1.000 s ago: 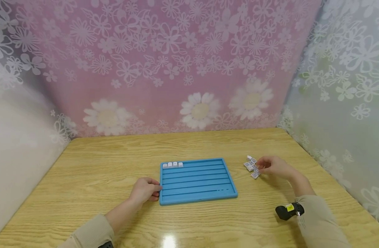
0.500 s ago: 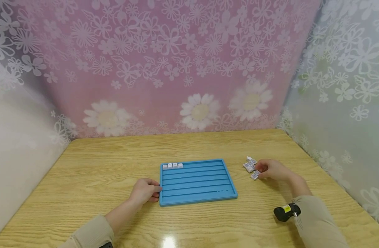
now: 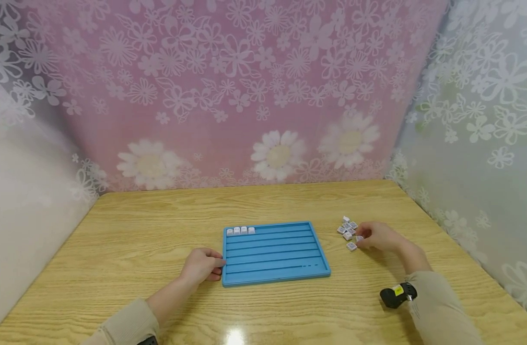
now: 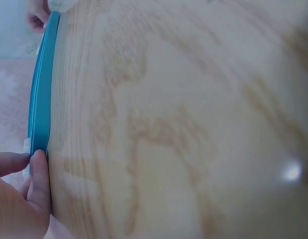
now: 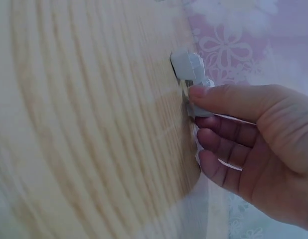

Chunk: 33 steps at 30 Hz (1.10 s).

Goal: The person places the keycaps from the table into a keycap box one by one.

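A blue ridged tray (image 3: 267,255) lies on the table, with several white keycaps (image 3: 240,231) in a row at its back left. My left hand (image 3: 201,265) grips the tray's left edge, and in the left wrist view its thumb and a finger (image 4: 39,174) meet at the tray's corner. At the right, my right hand (image 3: 377,236) reaches to a loose group of keycaps (image 3: 347,230). The right wrist view shows its thumb and index finger pinching one white keycap (image 5: 203,110), partly covered by the thumb, while another keycap (image 5: 186,64) lies just beyond.
The wood-grain table (image 3: 168,215) meets a pink flowered cloth (image 3: 216,143) at the back. A pale flowered cloth (image 3: 474,158) hangs along the right side. A black wrist camera (image 3: 394,295) sits on my right sleeve.
My right fingers have shifted slightly left and toward me among the loose keycaps, which have spread apart; the nearest one slid left. My left hand and the tray stay put.
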Motion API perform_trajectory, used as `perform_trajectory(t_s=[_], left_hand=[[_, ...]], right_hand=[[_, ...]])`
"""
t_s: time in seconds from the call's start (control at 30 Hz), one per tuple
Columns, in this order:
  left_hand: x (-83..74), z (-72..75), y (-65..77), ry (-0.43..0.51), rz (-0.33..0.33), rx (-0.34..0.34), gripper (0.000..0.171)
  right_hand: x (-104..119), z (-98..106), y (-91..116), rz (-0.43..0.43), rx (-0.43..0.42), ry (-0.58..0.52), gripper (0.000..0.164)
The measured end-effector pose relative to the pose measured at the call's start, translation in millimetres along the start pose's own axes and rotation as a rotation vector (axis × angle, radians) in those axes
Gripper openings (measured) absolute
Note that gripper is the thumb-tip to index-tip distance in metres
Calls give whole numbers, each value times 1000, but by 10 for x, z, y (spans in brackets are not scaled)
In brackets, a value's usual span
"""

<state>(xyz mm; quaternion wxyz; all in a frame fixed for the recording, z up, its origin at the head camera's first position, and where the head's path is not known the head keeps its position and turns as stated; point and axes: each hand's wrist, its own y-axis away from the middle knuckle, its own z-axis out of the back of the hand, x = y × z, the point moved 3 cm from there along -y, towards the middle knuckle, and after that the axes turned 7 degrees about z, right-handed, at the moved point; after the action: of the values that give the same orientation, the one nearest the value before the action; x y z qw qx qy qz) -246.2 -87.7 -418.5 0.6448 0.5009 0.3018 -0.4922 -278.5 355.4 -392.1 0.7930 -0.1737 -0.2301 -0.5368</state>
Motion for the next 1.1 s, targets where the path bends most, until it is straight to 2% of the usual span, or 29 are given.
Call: perform_trajectory(t_s=[0.2, 0.4, 0.57, 0.77, 1.1], left_hand=[[-4, 0, 3, 4, -5, 3, 16], [-11, -3, 9, 14, -2, 3, 14], [-20, 0, 15, 17, -5, 8, 14], [-14, 6, 12, 24, -4, 11, 15], [-13, 7, 15, 29, -8, 19, 14]], right_hand=[[-2, 60, 44, -19, -42, 5, 24], [30, 129, 74, -17, -37, -74, 33], [74, 176, 70, 1, -74, -29, 30], [168, 172, 7, -2, -72, -58, 34], [388, 70, -178, 46, -71, -112, 36]])
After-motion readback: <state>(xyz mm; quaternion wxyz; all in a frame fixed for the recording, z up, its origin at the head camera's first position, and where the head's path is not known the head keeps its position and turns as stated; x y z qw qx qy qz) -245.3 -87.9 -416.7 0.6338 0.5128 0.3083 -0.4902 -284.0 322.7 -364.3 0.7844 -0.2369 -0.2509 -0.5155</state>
